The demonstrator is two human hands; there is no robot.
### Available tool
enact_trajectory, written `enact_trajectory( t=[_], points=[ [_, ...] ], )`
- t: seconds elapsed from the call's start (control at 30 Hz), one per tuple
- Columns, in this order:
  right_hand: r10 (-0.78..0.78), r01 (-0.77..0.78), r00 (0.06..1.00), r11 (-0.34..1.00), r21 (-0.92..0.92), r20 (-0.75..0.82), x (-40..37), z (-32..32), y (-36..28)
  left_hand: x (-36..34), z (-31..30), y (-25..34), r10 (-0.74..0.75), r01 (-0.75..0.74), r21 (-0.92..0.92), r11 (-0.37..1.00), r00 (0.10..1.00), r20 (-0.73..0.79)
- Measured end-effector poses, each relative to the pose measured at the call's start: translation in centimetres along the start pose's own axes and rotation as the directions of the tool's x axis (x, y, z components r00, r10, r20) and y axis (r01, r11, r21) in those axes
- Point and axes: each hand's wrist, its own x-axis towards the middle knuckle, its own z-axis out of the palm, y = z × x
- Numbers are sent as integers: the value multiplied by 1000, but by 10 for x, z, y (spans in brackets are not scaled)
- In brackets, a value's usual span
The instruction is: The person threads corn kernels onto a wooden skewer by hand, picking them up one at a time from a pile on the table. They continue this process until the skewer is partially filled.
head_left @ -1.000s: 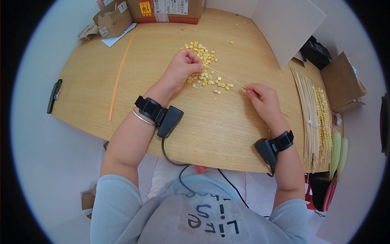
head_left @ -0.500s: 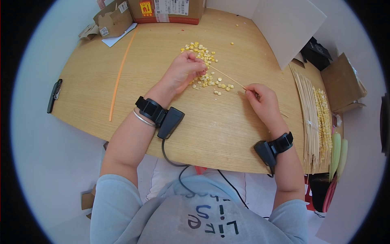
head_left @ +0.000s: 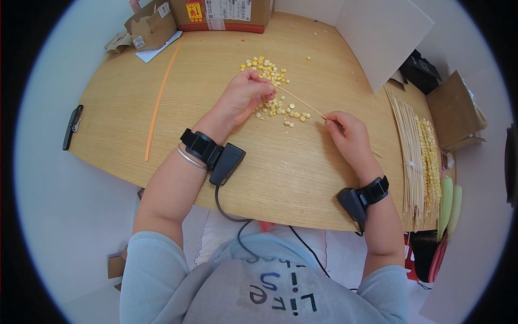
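Observation:
A thin wooden skewer [head_left: 302,101] runs slantwise between my two hands. My right hand [head_left: 346,135] pinches its nearer end between thumb and fingers, and the rest of the stick behind those fingers sticks out past the hand. At the far end, the fingertips of my left hand [head_left: 249,94] are closed right where the skewer's tip arrives; whatever they pinch there is hidden. Loose yellow and pale corn kernels [head_left: 278,109] lie scattered on the table beneath and beyond my left hand.
On the right lie a bundle of bare skewers [head_left: 411,173], skewers threaded with corn kernels [head_left: 429,162] and green corn husks [head_left: 445,202]. Cardboard boxes [head_left: 259,13] stand at the back. An orange strip [head_left: 156,110] crosses the wooden table [head_left: 259,173] on the left; a black clip [head_left: 72,127] sits at its edge.
Both hands stay almost in place, still closed at the two ends of the skewer. Only a very slight shift of the right hand shows.

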Motion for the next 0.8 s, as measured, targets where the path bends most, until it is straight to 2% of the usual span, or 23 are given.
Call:
enact_trajectory(
  t=[0.23,0.47,0.8],
  points=[
    [-59,60,997,998,20,-45,0,0,1,-1,1,2,5,-1,81,997,999,-44],
    [-29,29,998,1000,-1,-52,0,-2,5,4,-7,4,43,-35,78,996,995,-93],
    [-39,37,999,999,-33,-35,1,-5,3,4,-10,3,55,-51,72,996,997,-54]
  ],
)
